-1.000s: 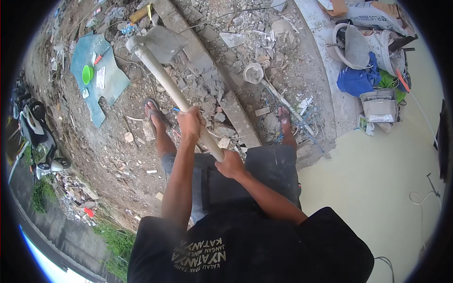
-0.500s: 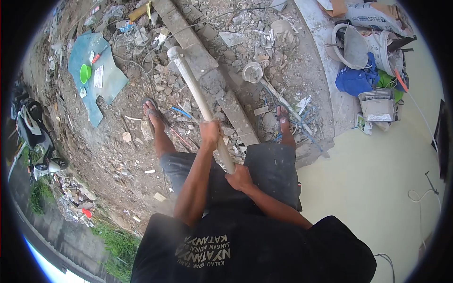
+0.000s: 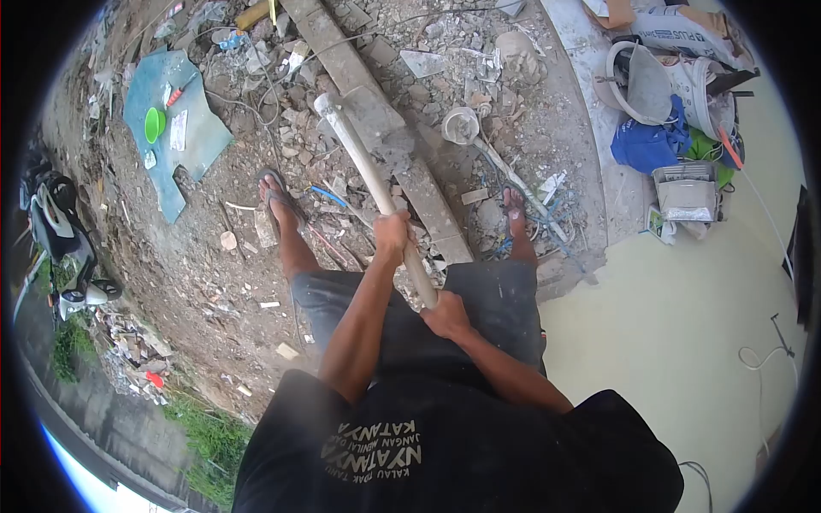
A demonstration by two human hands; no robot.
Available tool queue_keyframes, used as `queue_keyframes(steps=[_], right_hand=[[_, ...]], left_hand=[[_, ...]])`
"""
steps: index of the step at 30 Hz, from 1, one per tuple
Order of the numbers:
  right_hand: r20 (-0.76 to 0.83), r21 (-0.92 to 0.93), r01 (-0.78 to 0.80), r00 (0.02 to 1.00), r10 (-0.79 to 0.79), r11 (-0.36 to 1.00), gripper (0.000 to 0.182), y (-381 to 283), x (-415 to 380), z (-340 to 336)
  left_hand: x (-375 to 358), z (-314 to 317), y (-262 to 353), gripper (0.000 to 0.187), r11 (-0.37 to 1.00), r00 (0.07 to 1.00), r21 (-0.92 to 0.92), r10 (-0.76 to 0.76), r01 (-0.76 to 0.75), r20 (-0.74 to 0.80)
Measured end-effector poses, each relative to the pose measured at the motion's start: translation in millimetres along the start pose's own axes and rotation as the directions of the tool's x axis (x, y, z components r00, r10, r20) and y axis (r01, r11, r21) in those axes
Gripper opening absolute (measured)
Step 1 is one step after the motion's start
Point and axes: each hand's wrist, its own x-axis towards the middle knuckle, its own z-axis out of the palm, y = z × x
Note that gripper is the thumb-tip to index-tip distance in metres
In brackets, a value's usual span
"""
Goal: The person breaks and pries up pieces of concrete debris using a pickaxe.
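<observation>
Both my hands are wrapped round the pale, worn wooden handle of a hoe (image 3: 363,162). My left hand (image 3: 392,234) grips it around the middle, and my right hand (image 3: 445,315) holds the lower end close to my dark shorts. The handle slants up and to the left, away from me. Its far end lies by a flat grey, dirt-covered piece that looks like the blade, over a long concrete beam (image 3: 440,214). Where blade and beam meet is hard to make out. Broken rubble (image 3: 299,141) surrounds the beam. My feet stand in sandals on either side.
A broken glass sheet (image 3: 198,141) with a green bowl (image 3: 155,126) lies left. Right of the beam are a long pole (image 3: 522,184), a round pale cup (image 3: 460,126) and loose cables. Buckets (image 3: 637,81) and a blue bag (image 3: 646,150) stand farther right. A motorbike (image 3: 64,231) is far left.
The hoe and both hands have shifted slightly down and to the right, with my left hand a little higher in view. Both hands keep their grip.
</observation>
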Motion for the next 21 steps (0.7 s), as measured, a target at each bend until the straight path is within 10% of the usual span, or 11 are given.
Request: queue_keyframes(steps=[9, 14, 17, 21], right_hand=[[-0.085, 0.026, 0.347, 0.935, -0.344, 0.937, 0.034, -96, 89, -27], [-0.049, 0.051, -0.084, 0.995, 0.087, 0.995, 0.035, -11, 32, 2], [0.153, -0.028, -0.232, 0.960, 0.234, 0.972, 0.037, -32, -37, -48], [0.084, -0.239, 0.123, 0.991, -0.106, 0.963, 0.042, 21, -38, -24]], left_hand=[[18, -20, 163, 0.017, 0.895, 0.904, -0.127, 0.423, -0.428, -0.070], [67, 17, 8, 0.012, 0.993, 0.998, 0.118, -0.035, 0.029, 0.050], [17, 9, -33, 0.017, 0.982, 0.986, -0.099, -0.153, 0.160, 0.070], [-23, -16, -27, 0.012, 0.968, 0.994, -0.233, -0.106, 0.098, -0.024]])
